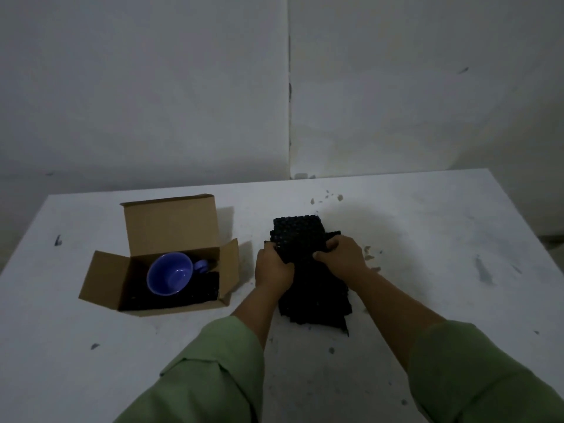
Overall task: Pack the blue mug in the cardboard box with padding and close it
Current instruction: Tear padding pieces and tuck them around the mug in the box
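Note:
The blue mug (171, 273) lies tilted inside the open cardboard box (103, 282) at the left of the table, its handle pointing right, on black padding (204, 288) lining the box floor. The box's back lid flap stands upright and both side flaps are spread out. To the right of the box lies a pile of black bubble padding (300, 233). My left hand (273, 267) and my right hand (341, 257) both grip the pile's middle, fingers curled into the sheets. The padding's lower part stretches toward me between my forearms.
The white table (442, 233) has scuffs and chipped paint flecks around the padding. Its far edge meets a pale wall; the right edge falls away at the upper right. Green sleeves cover my forearms at the bottom of the view.

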